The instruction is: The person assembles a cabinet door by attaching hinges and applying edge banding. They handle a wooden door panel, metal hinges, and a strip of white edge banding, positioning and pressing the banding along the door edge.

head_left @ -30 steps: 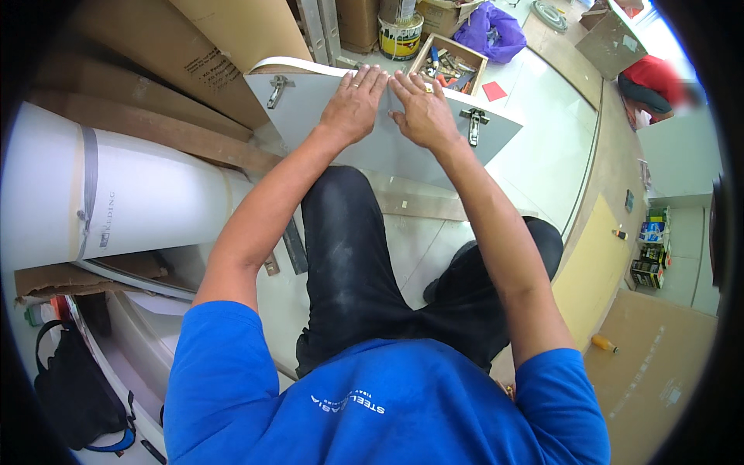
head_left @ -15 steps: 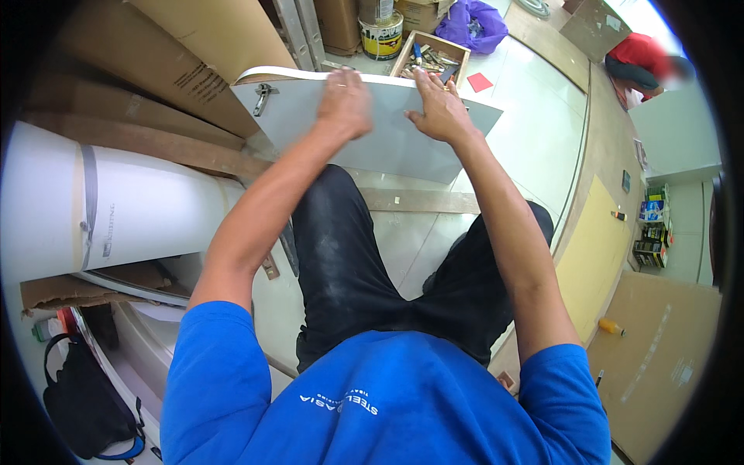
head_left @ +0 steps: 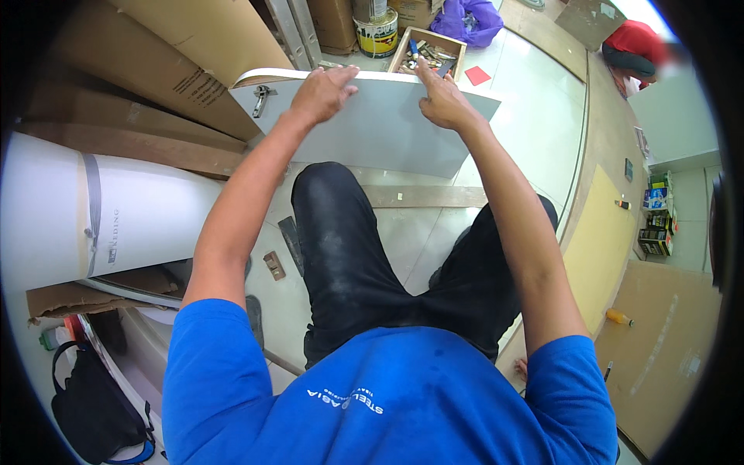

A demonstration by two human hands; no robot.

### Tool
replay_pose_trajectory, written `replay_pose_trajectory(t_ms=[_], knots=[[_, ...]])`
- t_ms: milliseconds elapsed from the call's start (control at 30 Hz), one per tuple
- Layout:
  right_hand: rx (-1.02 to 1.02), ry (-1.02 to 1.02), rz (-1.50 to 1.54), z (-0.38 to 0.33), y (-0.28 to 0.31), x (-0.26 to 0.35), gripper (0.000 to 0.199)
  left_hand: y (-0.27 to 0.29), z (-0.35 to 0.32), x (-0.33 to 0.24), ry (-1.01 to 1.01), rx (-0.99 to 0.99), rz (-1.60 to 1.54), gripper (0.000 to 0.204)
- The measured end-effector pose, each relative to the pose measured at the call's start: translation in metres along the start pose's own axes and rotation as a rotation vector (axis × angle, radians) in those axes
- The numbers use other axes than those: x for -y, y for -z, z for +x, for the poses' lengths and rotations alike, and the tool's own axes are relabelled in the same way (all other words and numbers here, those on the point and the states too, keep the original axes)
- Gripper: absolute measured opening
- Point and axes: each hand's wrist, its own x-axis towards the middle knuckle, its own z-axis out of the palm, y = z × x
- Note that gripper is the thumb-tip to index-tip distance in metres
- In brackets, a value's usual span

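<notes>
A light grey cabinet door (head_left: 372,128) stands on edge beyond my knees, with a metal hinge (head_left: 262,101) near its left end. Along its upper edge runs a white strip (head_left: 271,73). My left hand (head_left: 322,96) lies against the upper edge just right of the hinge, its fingers stretched out to the right. Further right, my right hand (head_left: 446,102) touches the same edge, index finger extended and thumb apart; its other fingers are partly hidden. Neither hand grips a separate tool.
Behind the door sits a wooden box (head_left: 463,58) of hardware beside a paint can (head_left: 377,39) and a purple bag (head_left: 467,25). Cardboard (head_left: 167,58) and a white roll (head_left: 147,213) crowd the left. A person in red (head_left: 632,50) crouches at the far right.
My left hand has slid left along the upper edge. My right hand has turned from lying spread over the edge to a narrower shape with the index finger extended.
</notes>
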Motion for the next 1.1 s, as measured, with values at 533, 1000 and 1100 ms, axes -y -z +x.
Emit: replay_pose_trajectory(t_ms=[533,1000,1100], knots=[[-0.028,0.003,-0.104,-0.007,0.002,0.014,0.084,-0.023,0.035,0.014,-0.117,-0.219,-0.199,0.022],[-0.095,0.039,-0.297,-0.017,-0.012,0.023,0.076,-0.03,-0.012,-0.013,-0.098,-0.159,0.185,0.057],[-0.107,0.044,-0.297,-0.021,-0.01,0.019,0.074,-0.029,-0.022,-0.002,-0.011,-0.24,0.211,0.048]])
